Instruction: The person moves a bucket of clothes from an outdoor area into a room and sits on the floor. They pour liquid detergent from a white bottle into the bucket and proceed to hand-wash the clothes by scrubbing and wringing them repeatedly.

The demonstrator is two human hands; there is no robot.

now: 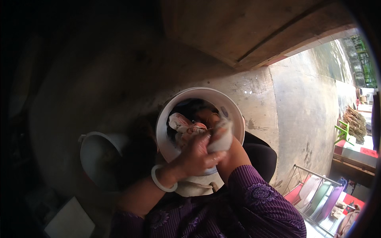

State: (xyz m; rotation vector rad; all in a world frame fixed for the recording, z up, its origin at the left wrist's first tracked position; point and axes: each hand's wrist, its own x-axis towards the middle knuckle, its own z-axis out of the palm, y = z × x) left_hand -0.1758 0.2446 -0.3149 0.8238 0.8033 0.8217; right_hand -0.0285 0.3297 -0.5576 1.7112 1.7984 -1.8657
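A whitish plastic bucket (236,119) stands on the floor between my knees. Inside it, wet white cloth with reddish patches (180,122) lies in dark liquid. Over the bucket, my left hand (198,154), with a white bangle on its wrist, grips a wet white cloth (221,139) that is blurred by motion. The same cloth lies across my right hand, covering most of it; its wrist (233,151) shows below the cloth, and the finger pose is hidden. Both hands meet at the cloth, the left thumb side near the right wrist.
A second pale bucket (99,144) stands in shadow at the left, with a pale square slab (70,218) below it. A brown wooden panel (208,32) borders the top. At right are a metal rack (309,172) holding coloured basins, a green stool (343,134) and dry brushwood (354,122). The concrete floor (303,104) has wet marks.
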